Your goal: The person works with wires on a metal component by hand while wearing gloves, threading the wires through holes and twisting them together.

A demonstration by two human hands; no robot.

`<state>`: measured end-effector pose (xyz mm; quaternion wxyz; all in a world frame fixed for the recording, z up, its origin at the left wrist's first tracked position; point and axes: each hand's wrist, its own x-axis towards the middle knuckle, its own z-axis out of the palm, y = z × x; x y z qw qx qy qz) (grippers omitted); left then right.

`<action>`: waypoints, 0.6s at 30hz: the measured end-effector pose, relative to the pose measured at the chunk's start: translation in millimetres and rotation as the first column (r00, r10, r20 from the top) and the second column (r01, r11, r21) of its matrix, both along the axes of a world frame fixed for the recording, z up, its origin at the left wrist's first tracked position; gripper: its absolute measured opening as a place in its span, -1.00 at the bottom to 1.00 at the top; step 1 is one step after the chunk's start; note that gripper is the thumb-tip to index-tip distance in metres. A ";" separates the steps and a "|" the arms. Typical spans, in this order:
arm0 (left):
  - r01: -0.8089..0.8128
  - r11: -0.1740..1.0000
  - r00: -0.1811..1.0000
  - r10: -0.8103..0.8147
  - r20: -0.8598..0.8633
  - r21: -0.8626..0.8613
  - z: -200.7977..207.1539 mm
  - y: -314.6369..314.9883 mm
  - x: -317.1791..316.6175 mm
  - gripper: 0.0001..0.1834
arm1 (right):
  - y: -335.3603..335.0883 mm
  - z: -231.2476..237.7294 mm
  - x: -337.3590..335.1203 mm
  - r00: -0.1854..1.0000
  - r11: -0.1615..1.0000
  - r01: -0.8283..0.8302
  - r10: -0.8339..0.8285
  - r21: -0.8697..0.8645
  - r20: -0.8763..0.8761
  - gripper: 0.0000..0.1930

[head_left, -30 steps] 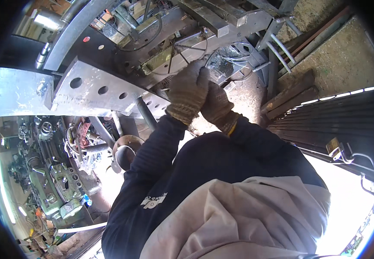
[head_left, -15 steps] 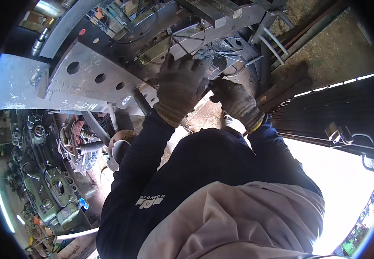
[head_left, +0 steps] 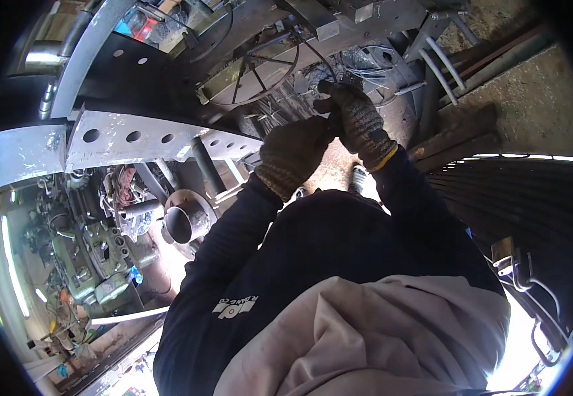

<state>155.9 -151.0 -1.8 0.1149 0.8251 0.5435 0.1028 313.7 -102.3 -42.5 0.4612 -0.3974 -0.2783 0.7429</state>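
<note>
Both my hands wear grey-brown knitted work gloves and meet in front of my body, above the floor. My left hand (head_left: 294,153) is closed, its fingertips turned toward the right glove. Touching it or nearly so, my right hand (head_left: 360,124) has its fingers curled inward, with a yellow cuff at the wrist. What lies between the gloves is dark and too small to make out. A thin dark cable or rod (head_left: 317,56) runs down toward the right fingertips; whether it is held cannot be told. Left of the hands stretches a grey steel beam (head_left: 118,148) with a row of round holes.
Beyond the hands are a pile of thin metal rods (head_left: 276,109) and a steel frame (head_left: 359,30). A rusty pipe piece (head_left: 187,218) stands at left, near green machinery (head_left: 91,254). A dark corrugated shutter (head_left: 517,191) with a padlock (head_left: 504,254) is at right.
My left hand has lowered, and its fingers, stretched upward before, are now curled in. The right hand has risen a little. The whole view has shifted, uncovering the rods beyond the gloves.
</note>
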 end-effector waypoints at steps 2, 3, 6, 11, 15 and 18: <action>-0.036 0.999 0.998 0.035 0.056 0.020 14.8 -1.8 -4.6 -0.70 | 5.8 -1.8 -4.0 0.997 0.998 -0.066 0.066 0.018 -0.028 -0.51; -0.052 0.997 0.998 0.051 -0.033 -0.053 15.6 0.3 -8.2 -0.70 | 2.8 -3.1 -7.5 0.998 0.995 -0.027 0.020 -0.093 -0.066 -0.59; -0.003 0.999 0.999 0.004 0.045 -0.037 27.5 -0.3 -24.0 -0.71 | -5.5 -0.8 -17.0 0.985 1.000 0.006 -0.007 -0.004 -0.170 -0.58; 0.071 0.993 0.992 -0.061 0.114 -0.090 34.9 1.3 -40.1 -0.69 | -12.0 -5.3 -26.8 0.979 0.999 0.038 -0.036 0.009 -0.201 -0.56; 0.146 0.988 0.971 -0.154 0.183 0.057 18.8 4.2 -45.5 -0.74 | -11.4 -9.1 -27.1 0.984 0.999 0.044 -0.040 0.016 -0.172 -0.54; 0.151 0.989 0.980 -0.150 0.128 0.004 24.0 4.0 -41.4 -0.74 | -13.6 -11.1 -22.9 0.985 0.999 0.045 -0.042 0.012 -0.166 -0.51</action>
